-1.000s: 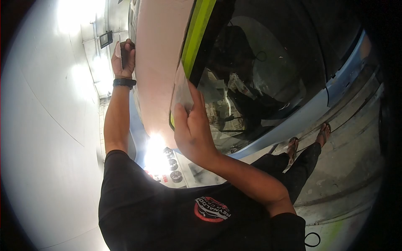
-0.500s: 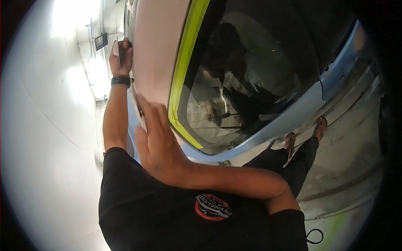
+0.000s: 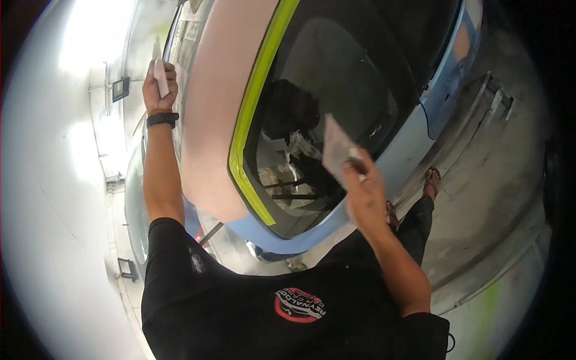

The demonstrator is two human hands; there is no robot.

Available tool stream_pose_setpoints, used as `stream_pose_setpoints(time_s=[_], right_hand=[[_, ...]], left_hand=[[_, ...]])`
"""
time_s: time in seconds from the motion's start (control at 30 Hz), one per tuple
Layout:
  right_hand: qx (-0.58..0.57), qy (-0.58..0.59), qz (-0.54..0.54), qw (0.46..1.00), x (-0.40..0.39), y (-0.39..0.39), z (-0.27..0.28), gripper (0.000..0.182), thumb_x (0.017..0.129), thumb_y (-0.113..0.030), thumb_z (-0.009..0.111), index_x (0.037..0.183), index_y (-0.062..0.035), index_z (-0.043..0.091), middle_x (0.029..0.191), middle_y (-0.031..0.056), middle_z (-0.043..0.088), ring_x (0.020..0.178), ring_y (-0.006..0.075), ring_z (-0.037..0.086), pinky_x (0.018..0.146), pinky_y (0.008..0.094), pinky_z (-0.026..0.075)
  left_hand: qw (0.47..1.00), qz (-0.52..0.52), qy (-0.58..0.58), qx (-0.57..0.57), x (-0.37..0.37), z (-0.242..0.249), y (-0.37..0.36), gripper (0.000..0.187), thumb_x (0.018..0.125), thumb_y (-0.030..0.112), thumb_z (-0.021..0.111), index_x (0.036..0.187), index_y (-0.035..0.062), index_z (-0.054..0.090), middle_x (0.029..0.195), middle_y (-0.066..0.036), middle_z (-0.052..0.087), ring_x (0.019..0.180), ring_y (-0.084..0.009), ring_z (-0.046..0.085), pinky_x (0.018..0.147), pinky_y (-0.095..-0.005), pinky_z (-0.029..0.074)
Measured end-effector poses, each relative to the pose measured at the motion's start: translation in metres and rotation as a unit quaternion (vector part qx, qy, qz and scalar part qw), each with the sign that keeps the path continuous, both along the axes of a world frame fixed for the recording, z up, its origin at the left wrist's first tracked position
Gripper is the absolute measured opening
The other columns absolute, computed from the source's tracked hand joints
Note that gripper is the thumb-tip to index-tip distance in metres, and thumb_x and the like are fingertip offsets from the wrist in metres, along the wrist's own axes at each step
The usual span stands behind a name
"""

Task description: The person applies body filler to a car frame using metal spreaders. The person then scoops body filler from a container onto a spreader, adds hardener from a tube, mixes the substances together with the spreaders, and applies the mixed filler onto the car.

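Note:
My left hand point(image 3: 161, 90) is raised at the left, beside the car roof, wearing a dark wristband. Its fingers are closed round a small flat pale piece point(image 3: 161, 79) whose kind I cannot make out. My right hand point(image 3: 367, 195), smeared by motion, is in front of the car's dark glass point(image 3: 354, 78) and grips a flat pale pinkish sheet point(image 3: 337, 144) with a pointed corner. The pinkish roof point(image 3: 219, 78) of the car lies between my hands. Yellow-green tape point(image 3: 252, 99) runs along the edge of the glass.
Light-blue body panels point(image 3: 402, 150) border the glass. A metal frame point(image 3: 489, 99) is on the grey floor at the right. A white wall point(image 3: 54, 192) and a lamp point(image 3: 120, 89) are at the left. My sandalled foot point(image 3: 431, 182) shows below the car.
My right hand has left the roof edge and swung right, over the glass, with the pale sheet. My left hand has turned and shifted slightly left and down. The view has shifted.

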State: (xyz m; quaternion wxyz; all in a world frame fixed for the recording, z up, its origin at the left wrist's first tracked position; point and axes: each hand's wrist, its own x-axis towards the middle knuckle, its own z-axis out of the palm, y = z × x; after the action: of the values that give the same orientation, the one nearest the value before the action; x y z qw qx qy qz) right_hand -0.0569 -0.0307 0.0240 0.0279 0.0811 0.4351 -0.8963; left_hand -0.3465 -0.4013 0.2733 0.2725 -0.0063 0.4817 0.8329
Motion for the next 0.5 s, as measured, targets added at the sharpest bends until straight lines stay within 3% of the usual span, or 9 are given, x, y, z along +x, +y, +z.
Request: stream_pose_setpoints(time_s=[0.03,0.13,0.2,0.23,0.27,0.3,0.37,0.47,0.5], right_hand=[[-0.008,-0.025,-0.021,0.999,0.001,0.009,-0.001,0.040,0.096,0.000,0.048,0.135,-0.0035,0.056,0.123,0.0086,0.058,0.115,0.0177,0.055,0.101,0.0297,0.040],[0.027,-0.013,-0.052,0.998,0.000,0.037,0.011,0.041,0.095,0.004,0.047,0.134,-0.0042,0.058,0.126,0.0100,0.058,0.118,0.0206,0.056,0.101,0.0299,0.041],[0.118,0.062,-0.056,0.990,0.001,0.043,0.031,0.043,0.093,0.003,0.049,0.134,-0.0055,0.059,0.127,0.0116,0.058,0.119,0.0247,0.056,0.102,0.0323,0.042],[0.186,0.118,-0.053,0.974,0.002,0.044,0.048,0.043,0.092,0.002,0.051,0.133,-0.0064,0.060,0.127,0.0124,0.058,0.119,0.0271,0.057,0.102,0.0346,0.042],[0.253,0.176,-0.049,0.950,0.003,0.040,0.062,0.044,0.090,0.001,0.052,0.133,-0.0073,0.060,0.127,0.0131,0.058,0.120,0.0295,0.057,0.103,0.0369,0.042],[0.338,0.250,-0.070,0.905,0.002,0.034,0.073,0.044,0.089,-0.002,0.055,0.132,-0.0085,0.061,0.127,0.0132,0.058,0.120,0.0311,0.056,0.104,0.0411,0.041],[0.490,0.385,-0.115,0.773,-0.001,0.020,0.092,0.045,0.086,-0.007,0.059,0.131,-0.0110,0.063,0.127,0.0134,0.058,0.121,0.0342,0.056,0.108,0.0494,0.038],[0.550,0.470,-0.161,0.672,-0.002,0.000,0.123,0.045,0.084,-0.013,0.061,0.130,-0.0141,0.064,0.130,0.0117,0.057,0.122,0.0333,0.055,0.111,0.0603,0.030],[0.545,0.484,-0.159,0.666,-0.002,-0.005,0.128,0.044,0.087,-0.017,0.058,0.130,-0.0155,0.064,0.132,0.0116,0.056,0.124,0.0336,0.053,0.113,0.0618,0.024]], left_hand=[[0.997,0.062,0.045,-0.005,0.013,0.004,0.000,0.027,0.101,0.029,0.056,0.107,0.0022,0.058,0.094,-0.005,0.058,0.070,-0.0105,0.052,0.052,-0.0205,0.046],[0.989,0.098,0.097,0.062,0.060,0.016,0.014,0.036,0.103,0.029,0.053,0.120,-0.0020,0.056,0.100,-0.007,0.062,0.077,-0.0120,0.058,0.055,-0.0222,0.051],[0.986,0.096,0.139,-0.014,0.112,0.028,0.044,0.041,0.103,0.031,0.052,0.130,-0.0005,0.053,0.108,-0.008,0.064,0.087,-0.0154,0.064,0.062,-0.0276,0.058],[0.899,0.302,0.206,-0.241,0.138,0.026,0.052,0.044,0.102,0.032,0.052,0.134,0.0022,0.052,0.114,-0.009,0.066,0.097,-0.0178,0.066,0.077,-0.0335,0.060],[0.871,0.340,0.222,-0.275,0.170,0.019,0.094,0.046,0.102,0.035,0.053,0.135,0.0037,0.052,0.117,-0.008,0.065,0.099,-0.0185,0.065,0.087,-0.0345,0.057],[0.885,0.324,0.219,-0.252,0.195,0.013,0.099,0.049,0.102,0.036,0.052,0.138,0.0018,0.049,0.123,-0.012,0.063,0.108,-0.0237,0.063,0.094,-0.0389,0.053],[0.826,0.402,0.253,-0.304,0.230,-0.002,0.125,0.048,0.103,0.035,0.053,0.134,-0.0015,0.052,0.120,-0.011,0.064,0.103,-0.0216,0.064,0.089,-0.0357,0.054],[0.815,0.413,0.255,-0.318,0.266,-0.003,0.149,0.041,0.102,0.032,0.055,0.125,-0.0020,0.058,0.113,-0.008,0.066,0.092,-0.0157,0.065,0.078,-0.0306,0.055],[0.818,0.413,0.275,-0.292,0.270,-0.005,0.158,0.040,0.102,0.031,0.055,0.124,-0.0018,0.058,0.112,-0.008,0.066,0.092,-0.0155,0.065,0.077,-0.0305,0.054]])
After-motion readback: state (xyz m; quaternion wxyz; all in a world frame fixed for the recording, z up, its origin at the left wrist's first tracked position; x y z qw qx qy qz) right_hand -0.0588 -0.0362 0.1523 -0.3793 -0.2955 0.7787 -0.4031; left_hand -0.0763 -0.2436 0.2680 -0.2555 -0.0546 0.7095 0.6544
